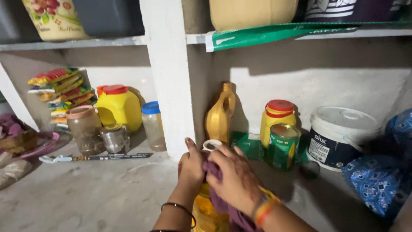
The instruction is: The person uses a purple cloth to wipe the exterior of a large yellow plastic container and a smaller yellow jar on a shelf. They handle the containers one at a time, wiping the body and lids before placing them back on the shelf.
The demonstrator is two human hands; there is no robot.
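My left hand [190, 169] and my right hand [234, 176] meet low in the middle of the view, both gripping a purple cloth [219, 193] wrapped around the top of a clear bottle of yellow oil [206, 215]. The bottle's white cap [211, 145] pokes out just above my fingers. Most of the bottle is hidden behind my hands and the cloth. A black bangle circles my left wrist, and coloured bangles sit on my right wrist.
On the right shelf bay stand a tall yellow jug [220, 114], a yellow jar with a red lid [277, 116], a green tin [283, 146] and a white bucket [341, 137]. Left of the white pillar [169, 77] are jars, a yellow container [119, 107] and stacked packets [62, 92].
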